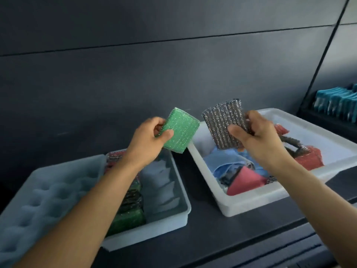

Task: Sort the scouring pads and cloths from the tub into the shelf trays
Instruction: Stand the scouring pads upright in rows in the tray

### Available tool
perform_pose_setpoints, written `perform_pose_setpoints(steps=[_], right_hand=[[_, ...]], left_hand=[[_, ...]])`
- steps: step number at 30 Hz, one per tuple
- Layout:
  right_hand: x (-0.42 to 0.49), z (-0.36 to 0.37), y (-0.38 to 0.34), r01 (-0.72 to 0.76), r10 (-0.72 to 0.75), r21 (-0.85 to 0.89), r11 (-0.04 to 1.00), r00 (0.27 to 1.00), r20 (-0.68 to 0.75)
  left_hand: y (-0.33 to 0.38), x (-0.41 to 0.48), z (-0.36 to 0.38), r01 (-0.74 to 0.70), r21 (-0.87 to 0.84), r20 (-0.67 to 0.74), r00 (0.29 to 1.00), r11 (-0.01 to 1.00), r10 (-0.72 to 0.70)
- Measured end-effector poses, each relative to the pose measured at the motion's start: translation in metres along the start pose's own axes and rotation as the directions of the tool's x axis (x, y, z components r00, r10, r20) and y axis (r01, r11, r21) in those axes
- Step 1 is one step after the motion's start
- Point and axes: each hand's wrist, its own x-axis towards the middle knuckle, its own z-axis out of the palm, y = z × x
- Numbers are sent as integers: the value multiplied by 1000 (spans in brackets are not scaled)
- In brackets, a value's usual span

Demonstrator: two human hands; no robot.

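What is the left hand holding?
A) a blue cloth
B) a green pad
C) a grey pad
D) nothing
B: the left hand grips the green pad, while the grey pad is in the right hand.

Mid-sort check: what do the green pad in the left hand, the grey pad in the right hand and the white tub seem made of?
Green pad: probably sponge wrapped in glittery synthetic mesh; thick block, ribbed sparkling surface. Grey pad: apparently metallic-thread knit, going by silvery glints in rows; thinner, core unclear. White tub: likely moulded plastic, smooth with a soft sheen.
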Motion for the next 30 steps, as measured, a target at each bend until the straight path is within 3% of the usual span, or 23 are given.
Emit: perform_pose_setpoints(steps=[5, 10, 13, 15, 19, 21, 25, 30], right_hand=[[-38, 75, -43, 57, -92, 160, 985, 972, 217], [-80, 141, -52, 102, -138, 98, 990, 834, 534], [-93, 167, -43, 330, -218, -83, 940, 772, 598], [-96, 180, -39, 510, -251, -238, 827, 713, 654], [-102, 195, -42, 644, -164, -434, 630, 656, 736], [-104, 199, -47, 668, -141, -458, 586, 641, 754], [-102, 197, -49, 596, -118, -462, 656, 686, 718], [-104, 210, -49, 621, -24, -508, 597, 646, 763]], left_hand=[[-41, -53, -65, 113, -81, -68, 991, 990, -119], [-75, -87, -99, 144, -105, -88, 984, 984, -154], [-85, -99, -111, 152, -107, -132, 977, 983, -165], [-89, -105, -117, 149, -123, -151, 974, 981, -167], [-93, -115, -120, 144, -131, -159, 974, 981, -164], [-95, -119, -120, 143, -137, -153, 975, 980, -163], [-95, -124, -122, 139, -147, -156, 975, 979, -161], [-92, -123, -126, 129, -162, -149, 977, 978, -153]])
